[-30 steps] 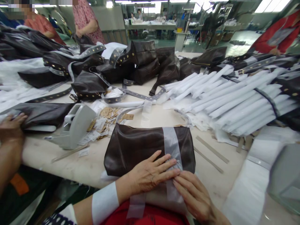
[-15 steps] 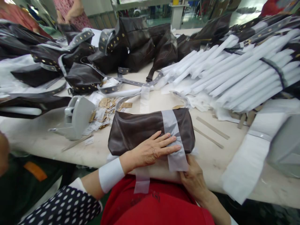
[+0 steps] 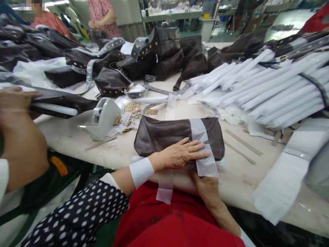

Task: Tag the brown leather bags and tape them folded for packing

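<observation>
A dark brown leather bag (image 3: pixel 164 133) lies before me at the table's front edge, with a translucent white strip (image 3: pixel 199 128) wrapped over its right part. My left hand (image 3: pixel 180 154) rests flat on the bag's front, fingers stretched out, the fingertips over the strip. Below the bag, my right hand (image 3: pixel 207 188) reaches in under the loose end of the strip; its fingers are hidden beneath strip and bag. A second translucent strip (image 3: pixel 165 192) hangs over the table edge and shows again behind the bag.
A grey tape dispenser (image 3: pixel 104 118) and a pile of tags (image 3: pixel 131 115) stand left of the bag. White-wrapped rolls (image 3: pixel 277 82) lie at right, more brown bags (image 3: pixel 164 44) behind. A co-worker's arm (image 3: pixel 23 137) reaches in from the left beside another bag (image 3: pixel 64 99).
The view has swung left, so everything sits further right. A co-worker's arm has come in at the left, its hand at another bag. My right hand has slid further under the strip.
</observation>
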